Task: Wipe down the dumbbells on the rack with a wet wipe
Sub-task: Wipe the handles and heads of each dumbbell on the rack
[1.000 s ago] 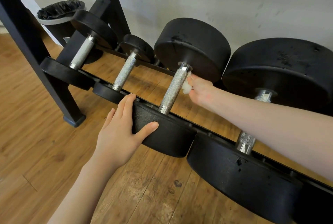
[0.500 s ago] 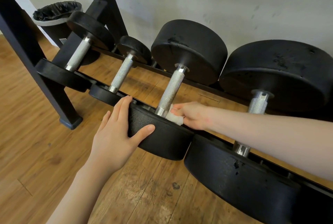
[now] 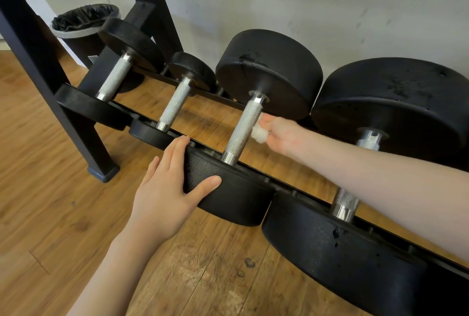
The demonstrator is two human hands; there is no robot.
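Observation:
Several black dumbbells with knurled steel handles lie across a low black rack (image 3: pixel 291 183). My right hand (image 3: pixel 280 134) grips a crumpled white wet wipe (image 3: pixel 258 134) and presses it against the right side of the third dumbbell's handle (image 3: pixel 243 129), about midway up. My left hand (image 3: pixel 167 188) rests on the near head (image 3: pixel 228 188) of that same dumbbell, fingers straight along its left edge and thumb on its front face. My right forearm crosses over the handle (image 3: pixel 346 201) of the largest dumbbell on the right.
A black bin (image 3: pixel 81 23) with a bin liner stands at the back left by the wall. Black rack uprights (image 3: pixel 38 61) rise on the left, with a foot on the wooden floor (image 3: pixel 50 214). A pale wall runs behind the rack.
My right hand with the wipe slid down the handle to the near head, then back up to mid-handle. My left hand has stayed on the near head.

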